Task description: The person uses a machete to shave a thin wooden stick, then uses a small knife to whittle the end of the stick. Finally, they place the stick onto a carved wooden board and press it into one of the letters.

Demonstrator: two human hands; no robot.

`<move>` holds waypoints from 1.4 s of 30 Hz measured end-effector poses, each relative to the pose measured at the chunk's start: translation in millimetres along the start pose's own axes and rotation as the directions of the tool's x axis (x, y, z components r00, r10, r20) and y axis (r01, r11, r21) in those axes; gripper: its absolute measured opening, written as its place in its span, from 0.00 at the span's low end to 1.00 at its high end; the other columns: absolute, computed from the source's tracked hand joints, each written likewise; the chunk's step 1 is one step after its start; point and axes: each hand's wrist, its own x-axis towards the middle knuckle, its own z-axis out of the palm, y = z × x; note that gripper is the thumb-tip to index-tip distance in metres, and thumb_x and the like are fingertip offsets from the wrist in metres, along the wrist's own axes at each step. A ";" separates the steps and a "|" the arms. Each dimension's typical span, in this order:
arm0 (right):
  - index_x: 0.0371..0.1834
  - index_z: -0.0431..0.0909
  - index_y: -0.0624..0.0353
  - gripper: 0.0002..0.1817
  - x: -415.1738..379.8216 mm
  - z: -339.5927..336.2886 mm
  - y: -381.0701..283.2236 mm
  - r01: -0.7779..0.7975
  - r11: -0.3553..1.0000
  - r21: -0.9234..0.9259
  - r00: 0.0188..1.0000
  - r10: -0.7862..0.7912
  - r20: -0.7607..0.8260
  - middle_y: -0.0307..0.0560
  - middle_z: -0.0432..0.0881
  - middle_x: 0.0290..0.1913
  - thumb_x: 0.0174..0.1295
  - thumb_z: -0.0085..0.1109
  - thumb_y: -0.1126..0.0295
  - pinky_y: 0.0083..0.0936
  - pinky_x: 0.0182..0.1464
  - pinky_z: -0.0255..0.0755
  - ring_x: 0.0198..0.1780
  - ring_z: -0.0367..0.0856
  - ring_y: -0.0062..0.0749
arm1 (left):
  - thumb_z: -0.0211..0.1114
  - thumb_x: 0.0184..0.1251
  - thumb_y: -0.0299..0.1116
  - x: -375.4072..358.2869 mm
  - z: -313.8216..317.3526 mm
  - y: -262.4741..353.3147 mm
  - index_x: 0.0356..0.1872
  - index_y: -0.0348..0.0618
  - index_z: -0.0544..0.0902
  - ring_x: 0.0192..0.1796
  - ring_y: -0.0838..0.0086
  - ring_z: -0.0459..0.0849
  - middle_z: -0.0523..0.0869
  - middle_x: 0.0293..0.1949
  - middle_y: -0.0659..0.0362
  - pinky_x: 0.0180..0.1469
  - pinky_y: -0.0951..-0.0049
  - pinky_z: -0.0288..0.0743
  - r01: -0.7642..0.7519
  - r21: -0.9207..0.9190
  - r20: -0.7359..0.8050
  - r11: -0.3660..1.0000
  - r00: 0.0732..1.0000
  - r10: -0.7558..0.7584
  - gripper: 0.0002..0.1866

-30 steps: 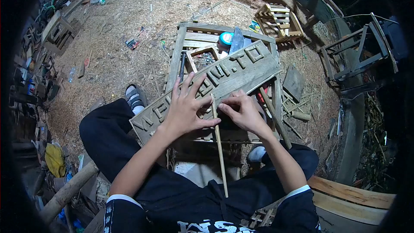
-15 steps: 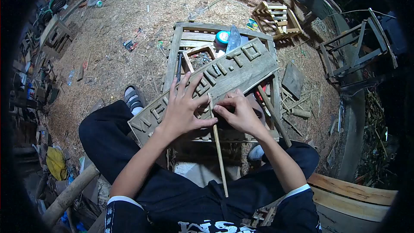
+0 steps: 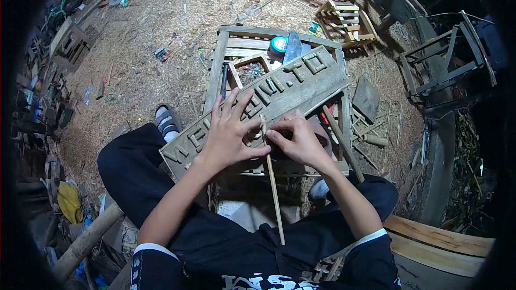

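Observation:
A wooden sign board (image 3: 293, 96) with raised letters lies slanted in front of me. Against its near edge stands the upper end of a thin wooden stick (image 3: 275, 198), whose lower end reaches down towards my lap. My left hand (image 3: 228, 134) rests over the letters with several fingers spread, while its thumb and index finger hold the stick near the top. From the other side, my right hand (image 3: 295, 139) is closed in a pinch at the stick's upper end, its other fingers curled. Whether a small piece is also between those fingertips is hidden.
Under the board is a slatted wooden table (image 3: 215, 70). It bears a small box of bits (image 3: 251, 70), a round blue-lidded tub (image 3: 278, 45) and a broad blade (image 3: 292, 47). A wooden crate (image 3: 360, 37) stands beyond, and a pole (image 3: 344, 145) leans at right.
Almost nothing differs. Both hands keep their places at the stick's upper end, and the board appears very slightly shifted.

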 end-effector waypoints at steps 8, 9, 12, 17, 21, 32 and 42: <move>0.41 0.90 0.65 0.13 -1.9 -3.7 7.9 -0.034 0.999 0.016 0.999 0.034 -0.004 0.54 0.83 0.31 0.67 0.69 0.64 0.40 0.57 0.67 0.41 0.77 0.45 | 0.76 0.51 0.67 -0.3 0.9 0.0 0.46 0.54 0.89 0.83 0.42 0.53 0.61 0.81 0.48 0.78 0.29 0.45 0.014 0.005 -0.007 1.000 1.000 -0.014 0.31; 0.41 0.90 0.65 0.13 -1.0 -4.4 8.1 -0.053 0.998 0.031 0.998 0.054 -0.027 0.54 0.83 0.31 0.67 0.69 0.64 0.40 0.57 0.67 0.41 0.77 0.45 | 0.76 0.51 0.67 -0.5 0.5 0.0 0.46 0.53 0.89 0.83 0.42 0.53 0.61 0.81 0.48 0.79 0.29 0.45 0.011 0.002 -0.001 1.000 1.000 -0.011 0.31; 0.38 0.90 0.66 0.12 -0.1 -2.8 4.5 -0.024 0.998 0.055 1.000 0.023 0.011 0.55 0.81 0.31 0.63 0.69 0.66 0.41 0.51 0.70 0.44 0.74 0.46 | 0.77 0.51 0.67 -0.6 0.9 -1.0 0.46 0.53 0.89 0.84 0.43 0.53 0.61 0.81 0.48 0.79 0.29 0.45 0.010 -0.002 -0.006 1.000 1.000 -0.010 0.32; 0.39 0.90 0.65 0.11 0.5 -3.3 -0.7 -0.057 0.998 0.013 0.998 0.057 0.016 0.54 0.82 0.31 0.63 0.69 0.66 0.42 0.50 0.70 0.43 0.73 0.48 | 0.76 0.51 0.68 0.1 1.1 0.5 0.46 0.53 0.89 0.84 0.43 0.53 0.61 0.81 0.48 0.78 0.29 0.45 0.003 0.002 0.002 1.000 1.000 -0.003 0.32; 0.38 0.90 0.65 0.11 0.5 -2.9 1.6 -0.019 0.999 0.041 1.000 0.020 -0.007 0.54 0.83 0.31 0.63 0.69 0.67 0.41 0.49 0.69 0.42 0.73 0.48 | 0.76 0.51 0.68 0.7 -0.9 1.2 0.46 0.53 0.89 0.84 0.43 0.52 0.61 0.81 0.48 0.78 0.29 0.46 0.007 0.012 0.006 1.000 1.000 -0.007 0.32; 0.41 0.90 0.66 0.13 3.7 -14.4 -10.6 -0.109 0.994 -0.032 0.991 0.111 0.081 0.54 0.85 0.29 0.68 0.70 0.64 0.39 0.70 0.64 0.33 0.82 0.38 | 0.80 0.49 0.64 -0.5 0.2 2.2 0.45 0.49 0.90 0.82 0.42 0.56 0.63 0.80 0.48 0.78 0.29 0.47 0.016 -0.026 -0.051 1.000 0.999 -0.017 0.31; 0.41 0.90 0.64 0.12 0.9 -9.0 7.0 -0.061 0.996 0.068 0.998 0.060 0.022 0.53 0.83 0.33 0.66 0.70 0.64 0.39 0.50 0.70 0.43 0.74 0.43 | 0.80 0.49 0.64 -1.1 2.9 1.1 0.44 0.49 0.89 0.83 0.42 0.56 0.63 0.80 0.48 0.78 0.28 0.47 0.011 -0.027 -0.066 1.000 0.998 -0.013 0.31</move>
